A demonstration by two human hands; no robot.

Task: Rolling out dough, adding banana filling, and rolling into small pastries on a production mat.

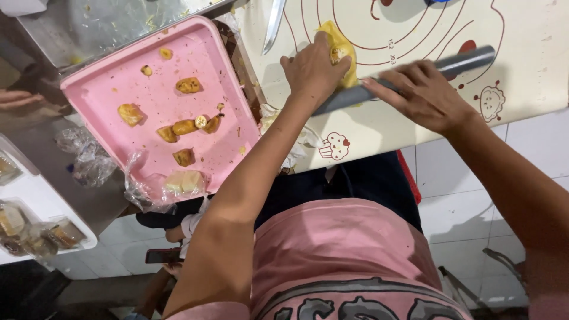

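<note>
A yellow lump of dough (339,46) lies on a cream baking mat (533,53) printed with red circles. My left hand (311,71) presses down on the dough's near side. My right hand (424,95) lies over a grey rolling pin (468,61) that slants across the mat, its left end reaching the dough beneath my left wrist. The pin's middle is hidden by my fingers.
A pink tray (101,89) with several browned pastry pieces (185,126) sits to the left. A knife (274,24) lies at the mat's top edge. Crumpled clear plastic (89,157) and a white tray of wrapped pastries (35,231) are far left. Another person's hand with a phone (163,256) shows below.
</note>
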